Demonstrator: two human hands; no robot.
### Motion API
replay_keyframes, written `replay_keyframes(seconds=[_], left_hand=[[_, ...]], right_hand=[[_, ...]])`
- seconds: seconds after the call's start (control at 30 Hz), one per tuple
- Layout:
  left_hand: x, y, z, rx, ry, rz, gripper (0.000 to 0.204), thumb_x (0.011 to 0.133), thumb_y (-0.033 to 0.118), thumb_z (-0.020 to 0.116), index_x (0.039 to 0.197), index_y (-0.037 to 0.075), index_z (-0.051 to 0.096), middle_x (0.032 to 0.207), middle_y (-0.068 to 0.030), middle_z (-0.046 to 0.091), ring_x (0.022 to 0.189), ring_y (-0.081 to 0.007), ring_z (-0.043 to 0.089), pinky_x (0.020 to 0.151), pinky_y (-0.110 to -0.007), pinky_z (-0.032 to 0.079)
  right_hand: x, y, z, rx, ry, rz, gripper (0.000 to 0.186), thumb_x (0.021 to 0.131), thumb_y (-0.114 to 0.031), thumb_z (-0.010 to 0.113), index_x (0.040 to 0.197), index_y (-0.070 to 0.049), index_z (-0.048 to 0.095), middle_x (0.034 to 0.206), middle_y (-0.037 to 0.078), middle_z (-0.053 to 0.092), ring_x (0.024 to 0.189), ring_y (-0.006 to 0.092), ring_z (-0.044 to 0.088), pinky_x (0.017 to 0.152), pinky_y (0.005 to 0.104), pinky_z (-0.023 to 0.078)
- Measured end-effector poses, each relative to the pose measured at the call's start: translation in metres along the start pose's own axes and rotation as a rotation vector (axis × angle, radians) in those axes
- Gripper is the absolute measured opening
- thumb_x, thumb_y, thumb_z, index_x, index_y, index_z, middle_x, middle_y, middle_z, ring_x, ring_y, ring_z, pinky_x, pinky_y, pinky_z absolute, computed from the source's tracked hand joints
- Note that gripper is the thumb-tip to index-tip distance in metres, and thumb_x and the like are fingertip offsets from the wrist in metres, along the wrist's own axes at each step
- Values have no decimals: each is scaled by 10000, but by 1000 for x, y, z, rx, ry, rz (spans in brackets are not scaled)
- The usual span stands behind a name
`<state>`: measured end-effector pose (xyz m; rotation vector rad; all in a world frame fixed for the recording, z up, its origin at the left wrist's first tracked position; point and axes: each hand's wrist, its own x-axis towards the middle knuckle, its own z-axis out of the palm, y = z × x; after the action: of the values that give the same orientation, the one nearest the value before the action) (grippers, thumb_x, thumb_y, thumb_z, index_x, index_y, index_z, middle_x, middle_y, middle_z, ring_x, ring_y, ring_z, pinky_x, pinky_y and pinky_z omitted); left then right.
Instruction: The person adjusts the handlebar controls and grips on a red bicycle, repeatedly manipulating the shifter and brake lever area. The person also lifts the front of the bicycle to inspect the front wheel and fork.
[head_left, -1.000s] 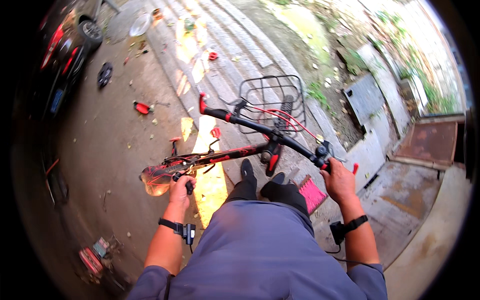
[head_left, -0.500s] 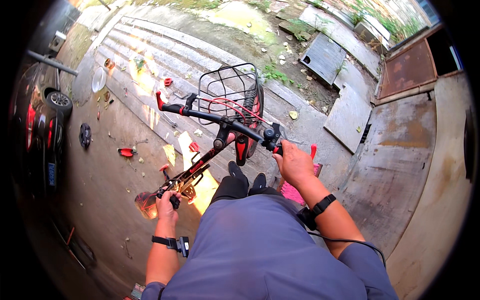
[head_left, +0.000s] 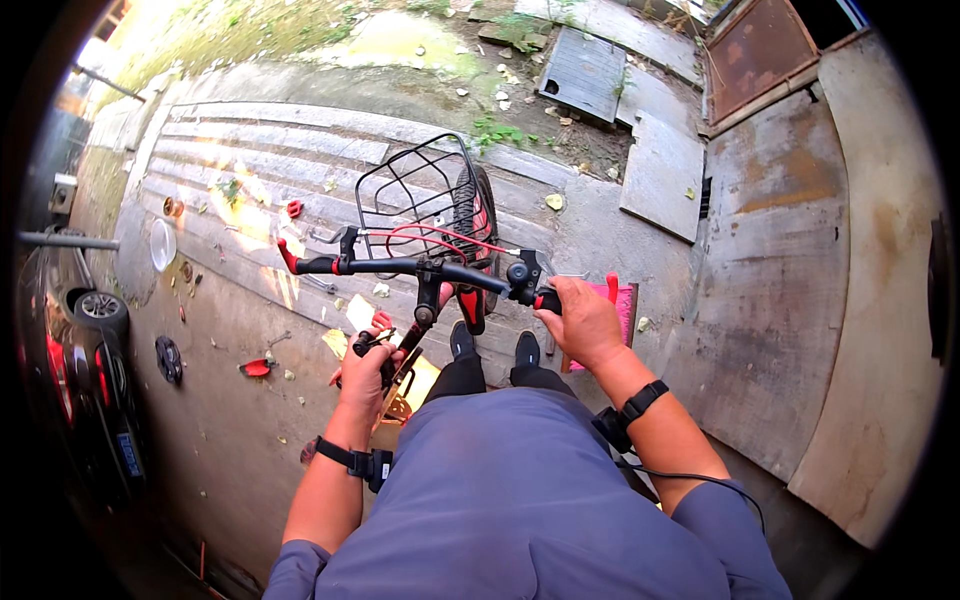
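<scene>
A black and red bicycle stands in front of me, its handlebar [head_left: 385,267] running left to right and its wire basket [head_left: 420,190] beyond it. My right hand [head_left: 583,322] is closed around the right handlebar grip, beside a black bell [head_left: 518,273] and the brake lever. Behind the handlebar, my left hand [head_left: 366,378] is closed on a black fitting [head_left: 364,343] that looks like the top of the seat post; no saddle shows on it. The front wheel [head_left: 484,215] points ahead. My left forearm hides most of the bicycle's rear.
A pink-topped stool [head_left: 628,325] stands right of my feet. On the ground at left lie a red and black part [head_left: 257,367], a black oval object [head_left: 169,360] and a white bowl [head_left: 163,245]. A dark car [head_left: 90,400] is parked far left. Metal sheets [head_left: 770,280] line the right side.
My left hand has moved forward and to the right with the rear of the bicycle, which is now more upright and closer to me. My right hand stays on the grip. The view has shifted.
</scene>
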<state>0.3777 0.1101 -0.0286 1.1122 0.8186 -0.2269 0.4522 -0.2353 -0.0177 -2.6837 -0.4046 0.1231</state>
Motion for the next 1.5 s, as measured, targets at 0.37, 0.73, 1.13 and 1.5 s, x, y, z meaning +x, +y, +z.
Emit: replay_keyframes(seconds=[0.37, 0.73, 1.13, 1.5], left_hand=[[14, 4, 38, 61, -227, -132, 650, 817, 28, 581, 1433, 21, 374, 1162, -109, 583, 713, -197, 661, 650, -329, 560], [25, -11, 63, 152, -209, -15, 704, 861, 100, 664, 1475, 6, 332, 1002, -77, 590, 656, -165, 635, 603, -301, 540], [36, -30, 54, 156, -106, 13, 529, 891, 59, 621, 1378, 31, 416, 1021, -95, 604, 668, -161, 657, 620, -287, 546], [36, -29, 55, 148, -101, 27, 498, 889, 54, 607, 1353, 21, 428, 1002, -93, 596, 670, -162, 651, 631, -289, 552]], right_hand=[[-4, -3, -1, 31, 135, -17, 611, 753, -248, 822, 1236, -88, 485, 1051, 112, 613, 990, 313, 614, 968, 453, 425], [2, -9, -15, 97, 127, -41, 581, 799, -200, 782, 1266, -49, 471, 1061, 147, 625, 979, 344, 622, 834, 422, 513], [14, 3, -9, 192, 159, 84, 209, 918, -108, 617, 1118, -51, 607, 923, 183, 679, 856, 372, 663, 724, 463, 538], [36, -28, -59, -151, -42, 76, 266, 780, -275, 766, 928, -73, 675, 994, 111, 637, 1001, 296, 612, 853, 456, 470]])
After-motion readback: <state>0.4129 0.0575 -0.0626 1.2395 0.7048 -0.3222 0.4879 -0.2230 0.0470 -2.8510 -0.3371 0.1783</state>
